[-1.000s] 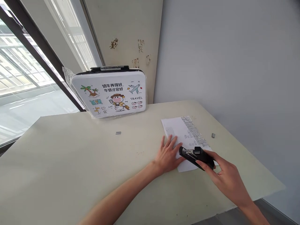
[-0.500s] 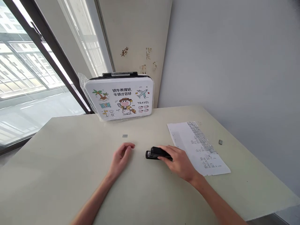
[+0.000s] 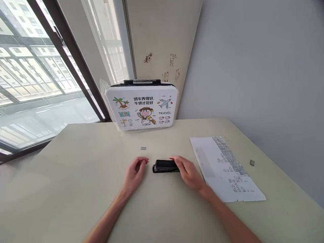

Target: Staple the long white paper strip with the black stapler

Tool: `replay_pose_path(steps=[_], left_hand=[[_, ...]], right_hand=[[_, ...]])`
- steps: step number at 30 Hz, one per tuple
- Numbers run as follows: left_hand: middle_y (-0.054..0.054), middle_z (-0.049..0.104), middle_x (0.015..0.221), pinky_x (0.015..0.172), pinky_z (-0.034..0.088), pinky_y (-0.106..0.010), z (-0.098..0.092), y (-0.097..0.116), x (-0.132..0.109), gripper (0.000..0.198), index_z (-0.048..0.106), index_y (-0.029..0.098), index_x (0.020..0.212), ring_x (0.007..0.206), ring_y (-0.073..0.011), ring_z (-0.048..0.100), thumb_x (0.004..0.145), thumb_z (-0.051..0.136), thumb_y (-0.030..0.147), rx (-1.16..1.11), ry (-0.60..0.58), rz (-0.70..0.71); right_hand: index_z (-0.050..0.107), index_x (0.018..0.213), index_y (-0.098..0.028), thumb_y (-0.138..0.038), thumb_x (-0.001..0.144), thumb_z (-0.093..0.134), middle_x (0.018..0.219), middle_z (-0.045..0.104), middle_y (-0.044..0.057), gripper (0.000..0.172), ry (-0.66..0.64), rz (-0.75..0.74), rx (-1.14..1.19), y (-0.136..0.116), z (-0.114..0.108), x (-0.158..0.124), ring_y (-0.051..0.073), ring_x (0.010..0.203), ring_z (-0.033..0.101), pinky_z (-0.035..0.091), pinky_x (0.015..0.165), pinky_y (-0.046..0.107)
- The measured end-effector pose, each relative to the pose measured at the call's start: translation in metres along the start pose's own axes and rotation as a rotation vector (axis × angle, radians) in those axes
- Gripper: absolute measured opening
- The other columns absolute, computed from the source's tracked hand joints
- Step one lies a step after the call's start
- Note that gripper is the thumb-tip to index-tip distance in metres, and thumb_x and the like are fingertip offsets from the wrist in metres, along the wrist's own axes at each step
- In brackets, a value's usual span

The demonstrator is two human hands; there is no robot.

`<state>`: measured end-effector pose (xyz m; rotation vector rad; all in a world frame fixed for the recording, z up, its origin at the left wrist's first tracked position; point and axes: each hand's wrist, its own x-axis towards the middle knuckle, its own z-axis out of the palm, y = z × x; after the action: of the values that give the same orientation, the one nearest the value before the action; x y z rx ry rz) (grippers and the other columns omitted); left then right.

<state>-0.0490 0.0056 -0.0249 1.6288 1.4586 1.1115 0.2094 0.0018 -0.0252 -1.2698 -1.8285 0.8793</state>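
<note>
A black stapler (image 3: pixel 163 166) lies on the cream table (image 3: pixel 76 175) in front of me. My right hand (image 3: pixel 187 172) rests on its right end, fingers curled around it. My left hand (image 3: pixel 135 172) hovers just left of the stapler, fingers loosely curled with thumb and fingertips close together, holding nothing that I can see. A white printed sheet of paper (image 3: pixel 225 167) lies to the right of my right hand. A small strip of staples (image 3: pixel 143 148) sits on the table just beyond my left hand.
A white case with cartoon travel pictures (image 3: pixel 143 107) stands upright at the back of the table against the wall. Another small grey staple strip (image 3: pixel 252 162) lies near the right wall. A window fills the left side.
My right hand carried the stapler off the paper leftward and set it on the table. My left hand left the paper and moved left, curling its fingers. The view shifted.
</note>
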Motion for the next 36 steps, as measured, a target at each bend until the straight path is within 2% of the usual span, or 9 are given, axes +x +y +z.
replay_pose_path(steps=[5,11,18,22,26,28,30,33,36], left_hand=[[-0.006,0.075,0.102,0.086,0.052,-0.035,0.0,0.001,-0.001,0.029,0.069,0.022,0.102,0.096,-0.0238,0.07,0.101,0.051,0.044,0.025,0.016,0.001],[-0.005,0.072,0.106,0.088,0.049,-0.034,0.0,-0.002,0.0,0.026,0.067,0.023,0.103,0.102,-0.0234,0.067,0.102,0.051,0.044,0.025,0.089,-0.027],[-0.005,0.069,0.118,0.083,0.05,-0.032,-0.004,0.004,-0.001,0.029,0.066,0.025,0.108,0.111,-0.0255,0.062,0.101,0.051,0.049,0.021,0.23,-0.108],[-0.005,0.068,0.12,0.092,0.048,-0.034,-0.007,0.004,0.0,0.029,0.065,0.025,0.108,0.116,-0.0256,0.061,0.102,0.05,0.05,-0.018,0.283,-0.129],[-0.006,0.069,0.119,0.102,0.046,-0.037,-0.008,0.002,0.001,0.032,0.065,0.025,0.109,0.117,-0.0255,0.061,0.103,0.049,0.051,-0.076,0.256,-0.127],[-0.006,0.069,0.12,0.106,0.045,-0.039,-0.007,0.0,0.001,0.034,0.065,0.024,0.11,0.117,-0.0257,0.062,0.103,0.049,0.052,-0.133,0.223,-0.127],[-0.007,0.07,0.122,0.108,0.045,-0.041,-0.006,0.0,0.002,0.035,0.066,0.023,0.111,0.12,-0.0265,0.063,0.102,0.051,0.054,-0.23,0.191,-0.137],[-0.01,0.07,0.127,0.114,0.042,-0.043,-0.002,0.0,0.003,0.036,0.069,0.021,0.113,0.129,-0.0289,0.061,0.1,0.059,0.053,-0.485,0.154,-0.192],[-0.014,0.07,0.131,0.116,0.041,-0.045,0.002,0.001,0.005,0.034,0.071,0.017,0.11,0.133,-0.0331,0.06,0.097,0.066,0.048,-0.86,0.12,-0.319]], right_hand=[[0.067,0.123,-0.025,-0.054,0.11,0.028,0.12,0.074,0.009,0.05,0.106,0.125,0.084,0.01,0.007,-0.007,0.024,0.105,0.069,0.055,0.093,0.038],[0.065,0.121,-0.026,-0.055,0.109,0.026,0.116,0.074,0.008,0.05,0.121,0.131,0.072,0.009,0.01,-0.008,0.024,0.105,0.069,0.055,0.094,0.038],[0.066,0.118,-0.026,-0.055,0.109,0.025,0.107,0.073,0.007,0.051,0.127,0.124,0.026,0.008,0.011,-0.008,0.024,0.095,0.068,0.055,0.087,0.036],[0.066,0.118,-0.026,-0.054,0.11,0.024,0.101,0.073,0.007,0.051,0.118,0.13,0.027,0.01,0.011,-0.008,0.024,0.092,0.068,0.055,0.084,0.036],[0.064,0.122,-0.027,-0.05,0.109,0.036,0.112,0.072,0.007,0.039,0.068,0.063,-0.01,0.011,0.01,-0.008,0.024,0.107,0.066,0.054,0.096,0.039],[0.063,0.125,-0.028,-0.049,0.103,0.053,0.117,0.071,0.006,0.032,0.024,0.012,-0.067,0.011,0.01,-0.009,0.026,0.111,0.064,0.054,0.098,0.041],[0.063,0.122,-0.028,-0.044,0.098,0.065,0.112,0.071,0.005,0.029,0.016,-0.015,-0.117,0.011,0.009,-0.011,0.026,0.105,0.065,0.056,0.092,0.041],[0.065,0.117,-0.029,-0.03,0.099,0.064,0.104,0.072,0.004,0.019,0.074,-0.112,-0.134,0.01,0.009,-0.012,0.024,0.096,0.067,0.059,0.08,0.038],[0.062,0.125,-0.029,-0.017,0.099,0.06,0.112,0.071,0.006,0.029,0.164,-0.325,-0.143,0.007,0.009,-0.014,0.025,0.104,0.067,0.061,0.083,0.04]])
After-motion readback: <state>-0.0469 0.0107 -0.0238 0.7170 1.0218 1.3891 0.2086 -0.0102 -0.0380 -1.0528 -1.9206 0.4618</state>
